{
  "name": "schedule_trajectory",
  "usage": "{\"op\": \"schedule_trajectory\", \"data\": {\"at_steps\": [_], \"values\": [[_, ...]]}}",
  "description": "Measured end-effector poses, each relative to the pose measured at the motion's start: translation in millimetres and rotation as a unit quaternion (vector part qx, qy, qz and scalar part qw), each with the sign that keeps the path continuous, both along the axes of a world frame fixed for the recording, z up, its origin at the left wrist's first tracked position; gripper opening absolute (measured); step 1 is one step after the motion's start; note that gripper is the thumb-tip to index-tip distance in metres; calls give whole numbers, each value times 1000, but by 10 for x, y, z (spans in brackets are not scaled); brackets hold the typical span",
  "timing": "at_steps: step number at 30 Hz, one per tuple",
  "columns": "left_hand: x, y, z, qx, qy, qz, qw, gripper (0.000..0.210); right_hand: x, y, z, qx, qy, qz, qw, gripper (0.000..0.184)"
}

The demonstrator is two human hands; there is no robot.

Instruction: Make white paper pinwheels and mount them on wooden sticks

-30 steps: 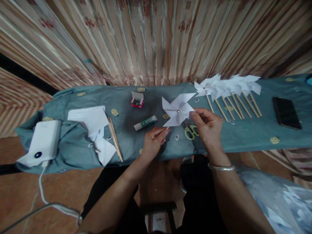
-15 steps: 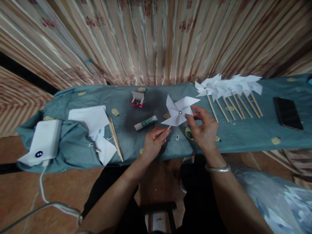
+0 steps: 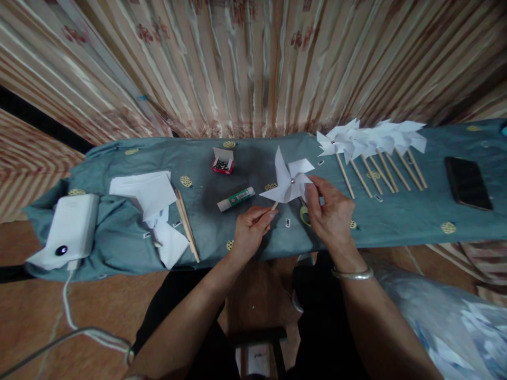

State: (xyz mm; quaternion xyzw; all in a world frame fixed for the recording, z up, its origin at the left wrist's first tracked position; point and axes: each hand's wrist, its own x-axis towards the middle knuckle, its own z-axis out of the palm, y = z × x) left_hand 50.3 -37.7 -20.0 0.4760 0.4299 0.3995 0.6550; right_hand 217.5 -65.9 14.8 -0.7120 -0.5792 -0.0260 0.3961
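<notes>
Between my hands is a white paper pinwheel point(image 3: 285, 184) with a shiny pin at its centre. My left hand point(image 3: 253, 229) is closed round its wooden stick, of which only a short bit shows below the blades. My right hand point(image 3: 328, 208) has its thumb and fingers closed at the tip of the right-hand blade. Partly hidden behind that hand lie scissors with a green handle point(image 3: 304, 215). A glue stick point(image 3: 236, 199) rests on the cloth left of the pinwheel, and beyond it stands an open red box of pins point(image 3: 223, 163).
Several finished pinwheels point(image 3: 372, 141) lie overlapped at the back right, near a black phone point(image 3: 467, 183). Folded white papers point(image 3: 142, 191) and wooden sticks point(image 3: 186, 227) lie on the left. A white power bank point(image 3: 73, 224) with a cable sits at the left end. Curtains hang behind.
The pinwheel's blades have turned on the pin. My right hand has closed its fingers at a blade's tip, while my left hand keeps its hold on the stick.
</notes>
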Motion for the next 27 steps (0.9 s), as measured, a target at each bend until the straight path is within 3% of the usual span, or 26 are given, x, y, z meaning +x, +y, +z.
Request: {"op": "schedule_trajectory", "data": {"at_steps": [27], "values": [[10, -35, 52, -10, -19, -5, 1000, 35, -45, -23, -69, 26, -22, 5, 999, 29]]}}
